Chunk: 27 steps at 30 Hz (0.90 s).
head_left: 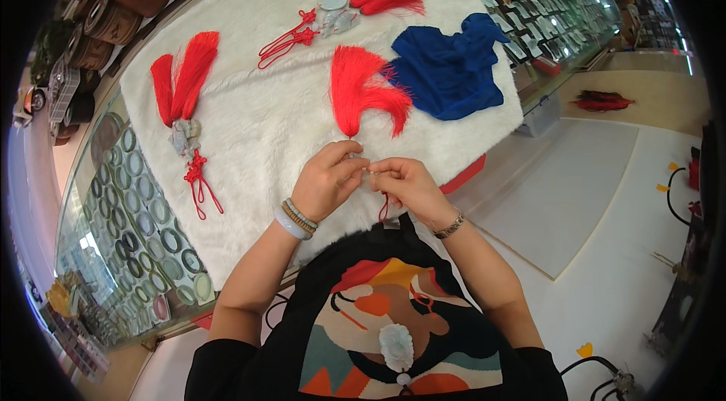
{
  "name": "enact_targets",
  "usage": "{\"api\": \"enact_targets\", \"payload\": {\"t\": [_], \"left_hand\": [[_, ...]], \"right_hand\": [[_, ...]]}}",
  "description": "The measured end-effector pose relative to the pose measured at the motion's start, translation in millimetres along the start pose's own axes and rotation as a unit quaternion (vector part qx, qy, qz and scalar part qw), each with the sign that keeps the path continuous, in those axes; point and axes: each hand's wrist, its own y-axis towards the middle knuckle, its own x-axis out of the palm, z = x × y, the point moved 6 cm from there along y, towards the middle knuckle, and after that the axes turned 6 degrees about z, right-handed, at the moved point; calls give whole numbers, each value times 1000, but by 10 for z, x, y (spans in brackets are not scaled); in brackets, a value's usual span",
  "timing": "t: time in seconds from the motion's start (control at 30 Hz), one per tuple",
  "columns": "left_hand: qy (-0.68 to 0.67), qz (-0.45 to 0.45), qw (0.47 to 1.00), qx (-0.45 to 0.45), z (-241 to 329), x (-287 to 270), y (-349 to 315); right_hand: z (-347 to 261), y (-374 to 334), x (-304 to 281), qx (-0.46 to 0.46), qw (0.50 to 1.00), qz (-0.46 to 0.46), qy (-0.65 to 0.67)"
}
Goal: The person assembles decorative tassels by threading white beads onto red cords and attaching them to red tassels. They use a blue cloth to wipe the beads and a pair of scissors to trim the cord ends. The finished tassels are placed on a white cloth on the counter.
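Observation:
My left hand [333, 178] and my right hand [408, 188] meet over a white furry cloth [257, 110], fingertips pinched together on a tasselled pendant. Its red tassel [355, 87] fans out away from me, beyond the left fingers. A red cord [383, 208] hangs below the right hand. My fingers mostly cover the pendant's middle, so its shape is hard to make out. To the left lies another pendant, with a grey carved stone [184, 136], red tassels [185, 76] and a knotted cord [197, 166]. A similar one, with a pale carved stone [336, 20], lies at the far side.
A crumpled blue cloth [450, 72] lies right of the tassel. Under the furry cloth, a glass case holds several bangles [144, 204] at left and rows of small goods [537, 11] at far right. Beyond the right edge are a plastic box [541, 115] and a red-black bundle [603, 101].

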Motion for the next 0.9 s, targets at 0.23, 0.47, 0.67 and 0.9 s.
{"api": "enact_targets", "payload": {"t": [0.23,0.47,0.67,0.9], "left_hand": [[-13,19,1000,-16,11,32,-42],[-19,15,1000,-16,23,60,-50],[-18,23,999,-19,38,45,-29],[-14,-4,1000,-4,90,6,-27]], "right_hand": [[41,-61,-54,37,996,16,73],[47,-17,-40,22,997,52,42],[72,79,18,-39,997,65,24],[101,89,-35,-82,994,73,-5]]}}
